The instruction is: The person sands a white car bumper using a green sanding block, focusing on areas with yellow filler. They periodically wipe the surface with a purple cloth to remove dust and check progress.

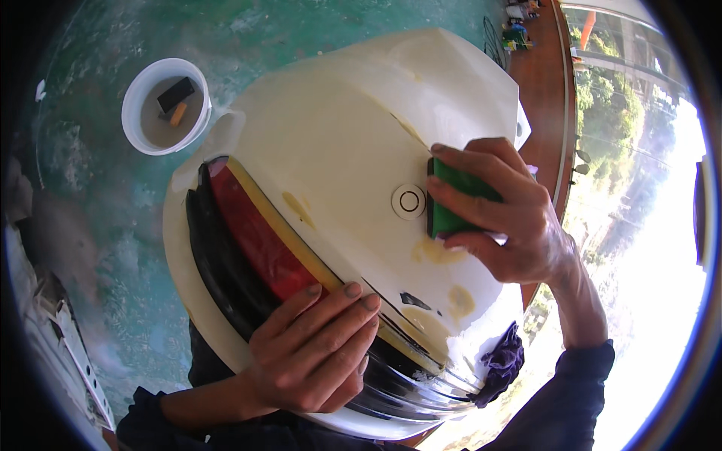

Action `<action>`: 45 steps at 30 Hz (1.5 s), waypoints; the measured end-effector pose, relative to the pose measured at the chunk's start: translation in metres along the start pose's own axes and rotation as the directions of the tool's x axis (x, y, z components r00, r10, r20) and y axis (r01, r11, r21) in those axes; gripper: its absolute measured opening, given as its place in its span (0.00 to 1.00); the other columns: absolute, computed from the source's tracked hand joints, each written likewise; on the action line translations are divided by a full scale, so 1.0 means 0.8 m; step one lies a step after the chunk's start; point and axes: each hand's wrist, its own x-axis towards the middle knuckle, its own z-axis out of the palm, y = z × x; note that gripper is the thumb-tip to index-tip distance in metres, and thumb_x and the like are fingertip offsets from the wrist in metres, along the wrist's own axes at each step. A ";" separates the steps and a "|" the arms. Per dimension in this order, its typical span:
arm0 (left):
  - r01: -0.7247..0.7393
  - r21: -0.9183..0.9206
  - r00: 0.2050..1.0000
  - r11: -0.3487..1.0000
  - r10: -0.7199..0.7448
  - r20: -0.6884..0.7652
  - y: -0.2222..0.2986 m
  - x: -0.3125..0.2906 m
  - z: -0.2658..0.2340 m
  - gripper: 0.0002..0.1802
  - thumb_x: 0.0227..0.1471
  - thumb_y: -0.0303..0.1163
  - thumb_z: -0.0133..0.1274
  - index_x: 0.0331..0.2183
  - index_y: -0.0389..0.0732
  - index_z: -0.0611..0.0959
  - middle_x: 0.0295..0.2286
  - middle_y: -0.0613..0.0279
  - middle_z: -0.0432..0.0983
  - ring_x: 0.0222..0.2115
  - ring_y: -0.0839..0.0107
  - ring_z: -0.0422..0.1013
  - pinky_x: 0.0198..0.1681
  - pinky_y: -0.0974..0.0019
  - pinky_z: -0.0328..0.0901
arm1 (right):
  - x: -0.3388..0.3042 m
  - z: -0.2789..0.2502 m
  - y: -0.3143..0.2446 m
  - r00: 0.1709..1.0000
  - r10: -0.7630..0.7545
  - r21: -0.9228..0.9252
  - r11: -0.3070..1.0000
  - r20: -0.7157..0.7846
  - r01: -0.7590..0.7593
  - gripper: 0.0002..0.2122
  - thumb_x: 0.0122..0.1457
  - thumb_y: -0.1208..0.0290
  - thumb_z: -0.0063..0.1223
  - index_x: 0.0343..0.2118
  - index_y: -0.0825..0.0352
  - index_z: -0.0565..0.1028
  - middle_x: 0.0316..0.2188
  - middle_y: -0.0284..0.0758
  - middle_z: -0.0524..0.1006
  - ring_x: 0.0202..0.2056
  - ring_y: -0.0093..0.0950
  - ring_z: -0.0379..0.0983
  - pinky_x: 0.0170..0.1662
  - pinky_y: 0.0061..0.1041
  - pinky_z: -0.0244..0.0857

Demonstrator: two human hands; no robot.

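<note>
My right hand [502, 204] is closed round a green sanding block [459, 194] with a dark edge, pressed against a large white curved body panel [331, 143]. Just left of the block is a round emblem [408, 201] with a dark ring. Yellowish patches [461, 301] mark the panel in several spots, and small dark chips [414, 301] show near its lower edge. My left hand [320, 346] holds nothing. Its fingers lie stretched out across the red strip [259, 233] and its yellow border, beside a glossy black band [226, 263].
A white bucket [129, 105] of murky water stands on the green floor [286, 34] at the left, with a dark block [175, 95] and an orange piece [178, 114] in it. A crumpled dark purple cloth [502, 364] lies on the panel's lower right. Bright windows fill the right side.
</note>
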 end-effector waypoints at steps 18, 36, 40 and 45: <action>0.009 -0.002 1.000 1.000 -0.009 0.007 0.002 0.002 -0.002 0.24 0.58 0.35 0.50 0.49 0.31 0.89 0.51 0.47 0.86 0.57 0.48 0.80 0.66 0.43 0.67 | -0.015 0.008 -0.022 1.000 -0.021 -0.055 0.998 0.014 0.022 0.29 0.41 0.68 0.78 0.51 0.70 0.86 0.57 0.52 0.80 0.50 0.50 0.77 0.52 0.45 0.76; -0.013 -0.001 1.000 1.000 0.013 0.006 -0.002 0.005 -0.002 0.23 0.56 0.36 0.53 0.47 0.31 0.89 0.49 0.46 0.86 0.54 0.49 0.81 0.61 0.44 0.70 | -0.032 0.003 -0.054 0.998 0.026 0.030 0.999 0.053 -0.028 0.27 0.43 0.67 0.78 0.48 0.71 0.84 0.55 0.53 0.79 0.47 0.47 0.77 0.49 0.42 0.76; 0.005 -0.002 1.000 1.000 -0.005 0.017 0.001 0.002 -0.002 0.23 0.57 0.36 0.52 0.47 0.31 0.89 0.49 0.47 0.86 0.54 0.49 0.81 0.62 0.44 0.69 | -0.047 -0.024 -0.048 0.985 0.140 0.022 0.990 -0.099 -0.139 0.29 0.42 0.68 0.79 0.50 0.71 0.85 0.57 0.55 0.78 0.49 0.51 0.76 0.51 0.45 0.76; 0.007 0.000 0.998 1.000 -0.007 0.058 0.002 0.004 -0.007 0.24 0.57 0.36 0.52 0.47 0.32 0.89 0.49 0.47 0.86 0.55 0.48 0.81 0.61 0.43 0.70 | -0.065 0.001 -0.044 0.979 0.195 -0.076 0.977 -0.058 -0.199 0.27 0.43 0.69 0.78 0.50 0.70 0.85 0.57 0.54 0.76 0.48 0.50 0.74 0.50 0.46 0.75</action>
